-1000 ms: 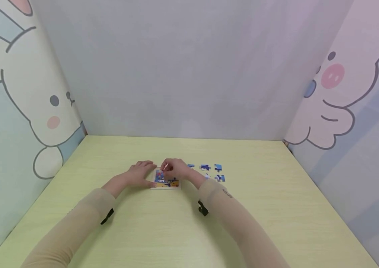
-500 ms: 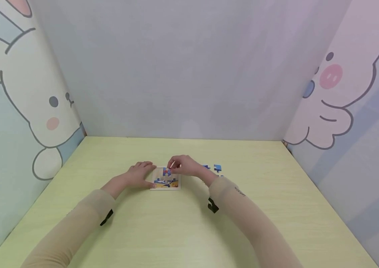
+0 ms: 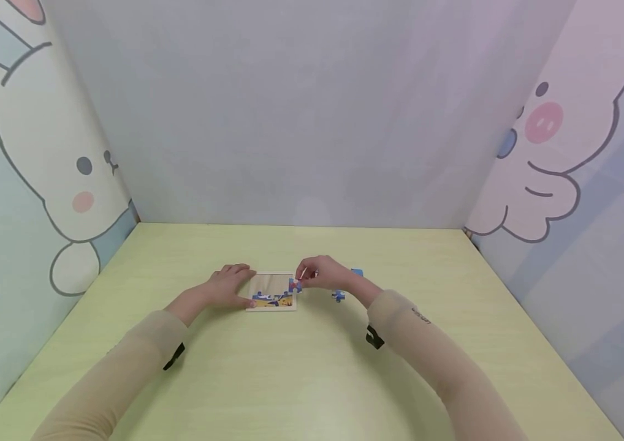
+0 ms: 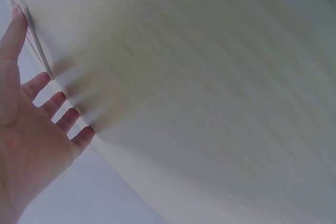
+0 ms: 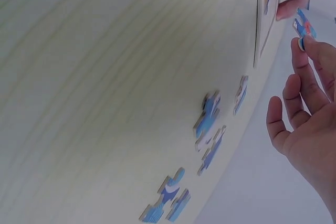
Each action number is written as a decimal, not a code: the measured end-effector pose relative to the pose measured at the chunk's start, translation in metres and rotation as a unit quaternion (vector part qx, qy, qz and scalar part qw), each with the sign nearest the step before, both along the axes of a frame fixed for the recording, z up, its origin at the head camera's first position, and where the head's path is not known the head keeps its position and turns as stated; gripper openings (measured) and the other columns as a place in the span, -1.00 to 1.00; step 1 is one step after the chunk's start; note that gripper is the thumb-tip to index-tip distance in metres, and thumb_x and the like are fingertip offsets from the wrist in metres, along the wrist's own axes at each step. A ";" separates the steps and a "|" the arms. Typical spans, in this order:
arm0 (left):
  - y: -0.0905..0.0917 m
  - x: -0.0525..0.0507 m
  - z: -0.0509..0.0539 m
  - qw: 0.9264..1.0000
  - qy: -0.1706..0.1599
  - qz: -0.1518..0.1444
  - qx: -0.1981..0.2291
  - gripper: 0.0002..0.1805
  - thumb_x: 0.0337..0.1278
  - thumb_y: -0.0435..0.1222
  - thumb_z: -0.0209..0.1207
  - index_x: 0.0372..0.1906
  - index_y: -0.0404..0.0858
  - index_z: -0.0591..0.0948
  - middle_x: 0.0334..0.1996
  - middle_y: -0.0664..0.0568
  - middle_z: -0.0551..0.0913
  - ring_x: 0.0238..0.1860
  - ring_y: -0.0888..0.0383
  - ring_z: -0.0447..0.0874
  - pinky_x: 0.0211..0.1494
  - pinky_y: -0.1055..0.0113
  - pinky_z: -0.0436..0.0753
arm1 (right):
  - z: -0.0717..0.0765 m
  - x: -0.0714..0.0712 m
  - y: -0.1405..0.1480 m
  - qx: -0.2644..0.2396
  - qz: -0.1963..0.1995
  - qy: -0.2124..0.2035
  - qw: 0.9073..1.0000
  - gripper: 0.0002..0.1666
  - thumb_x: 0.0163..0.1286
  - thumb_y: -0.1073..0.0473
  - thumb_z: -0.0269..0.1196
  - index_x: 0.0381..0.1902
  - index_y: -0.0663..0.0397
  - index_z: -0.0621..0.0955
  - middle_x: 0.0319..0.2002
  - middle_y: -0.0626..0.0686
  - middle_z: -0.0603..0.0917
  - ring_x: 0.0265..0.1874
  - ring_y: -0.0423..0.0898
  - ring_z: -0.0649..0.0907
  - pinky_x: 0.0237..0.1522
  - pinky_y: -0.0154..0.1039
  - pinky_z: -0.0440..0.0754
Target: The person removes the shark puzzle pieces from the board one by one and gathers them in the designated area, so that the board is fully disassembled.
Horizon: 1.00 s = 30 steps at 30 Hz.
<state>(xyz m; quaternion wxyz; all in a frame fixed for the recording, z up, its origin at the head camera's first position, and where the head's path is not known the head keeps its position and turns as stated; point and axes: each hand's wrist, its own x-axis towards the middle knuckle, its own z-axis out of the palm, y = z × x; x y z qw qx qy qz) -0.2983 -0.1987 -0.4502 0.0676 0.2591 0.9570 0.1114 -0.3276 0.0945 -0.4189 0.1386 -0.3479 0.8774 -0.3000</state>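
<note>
In the head view, my right hand [image 3: 323, 273] pinches a blue and red jigsaw piece [image 3: 295, 286] between thumb and fingertips, above the right side of a wooden puzzle tray [image 3: 271, 283]. The right wrist view shows that jigsaw piece [image 5: 304, 24] raised, with the other fingers half bent. A row of joined pieces [image 3: 273, 301], yellow and blue, fills the tray's lower part; bare wood shows above it. My left hand [image 3: 228, 288] rests at the tray's left side with fingers spread. Its thumb [image 4: 17, 30] touches the tray's edge in the left wrist view.
Several loose jigsaw pieces [image 5: 207, 116] lie on the pale wood table [image 3: 268, 367] right of the tray. In the head view the right hand and forearm partly cover them; one blue piece [image 3: 338, 296] shows below the wrist. A pale wall [image 3: 306, 122] rises behind the table.
My right hand has moved right across the tray with the blue and red jigsaw piece, from its upper left to its right side, uncovering bare wood. The left hand stays in place.
</note>
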 end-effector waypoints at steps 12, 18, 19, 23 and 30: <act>-0.001 0.002 0.004 1.000 -0.010 0.008 0.002 -0.06 0.01 0.19 0.22 0.40 -0.25 0.23 0.40 -0.25 0.15 0.37 -0.32 0.06 0.28 -0.32 0.15 | -0.004 -0.006 0.027 0.046 -0.006 -0.001 0.999 -0.94 0.28 0.19 0.28 -0.32 -0.12 0.61 -0.41 -0.17 0.68 -0.40 -0.27 0.63 -0.31 -0.34 0.57; -0.002 0.002 0.005 1.000 -0.013 0.008 0.005 -0.06 0.01 0.19 0.22 0.40 -0.26 0.23 0.40 -0.26 0.14 0.37 -0.33 0.04 0.28 -0.33 0.14 | -0.012 -0.011 0.029 0.052 -0.020 -0.016 0.998 -0.93 0.27 0.22 0.29 -0.32 -0.10 0.61 -0.38 -0.12 0.69 -0.38 -0.24 0.64 -0.32 -0.34 0.60; -0.002 0.001 0.004 1.000 -0.013 0.007 0.004 -0.06 0.01 0.19 0.22 0.40 -0.25 0.23 0.41 -0.26 0.14 0.37 -0.33 0.04 0.28 -0.33 0.14 | -0.013 -0.011 0.029 0.053 -0.022 -0.018 0.998 -0.93 0.27 0.22 0.29 -0.32 -0.10 0.61 -0.37 -0.12 0.69 -0.37 -0.25 0.64 -0.32 -0.35 0.60; -0.002 -0.001 0.000 1.000 -0.016 0.009 0.003 -0.04 0.00 0.22 0.20 0.41 -0.23 0.22 0.41 -0.25 0.13 0.38 -0.32 0.04 0.29 -0.31 0.14 | -0.016 -0.012 0.029 0.055 -0.027 -0.028 0.998 -0.93 0.28 0.23 0.28 -0.32 -0.08 0.62 -0.38 -0.12 0.67 -0.37 -0.23 0.62 -0.30 -0.35 0.59; -0.002 0.001 0.000 1.000 -0.020 0.013 0.005 -0.03 -0.01 0.22 0.21 0.42 -0.22 0.21 0.42 -0.23 0.12 0.39 -0.30 0.02 0.31 -0.30 0.11 | -0.020 -0.013 0.029 0.054 -0.032 -0.027 0.998 -0.96 0.30 0.21 0.26 -0.30 -0.06 0.63 -0.42 -0.12 0.61 -0.43 -0.20 0.54 -0.36 -0.35 0.53</act>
